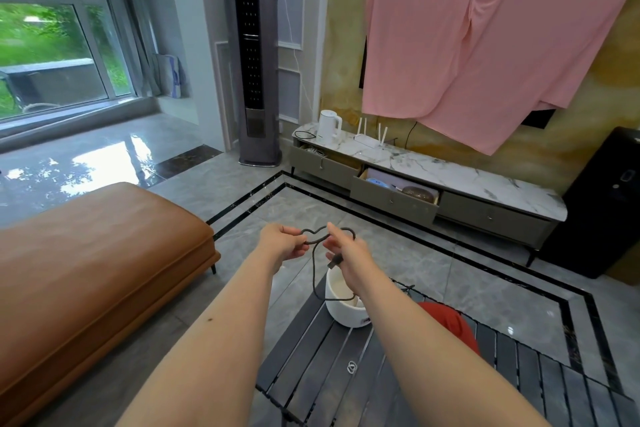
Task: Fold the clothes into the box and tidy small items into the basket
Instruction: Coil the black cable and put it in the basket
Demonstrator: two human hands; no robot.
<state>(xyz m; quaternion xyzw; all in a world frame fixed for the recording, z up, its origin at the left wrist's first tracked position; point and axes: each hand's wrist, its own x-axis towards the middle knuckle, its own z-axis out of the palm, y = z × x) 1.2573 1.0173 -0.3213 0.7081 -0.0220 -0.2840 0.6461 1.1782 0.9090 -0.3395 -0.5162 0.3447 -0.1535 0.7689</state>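
Cable (313, 239) being looped between pinching left hand (282, 244) and right hand (346, 253), above white basket (343, 305), probably for compact dropping in.

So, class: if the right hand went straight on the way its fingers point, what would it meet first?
The right hand points up-left, so probably the dark cable it holds, then the left hand; depth is unclear.

Open air is lying all around the raised cable (313, 265); below, a white basket (344, 305) and red cloth (450, 322) are crowding the slatted table (346, 371), the sofa (97, 253) flanking left.
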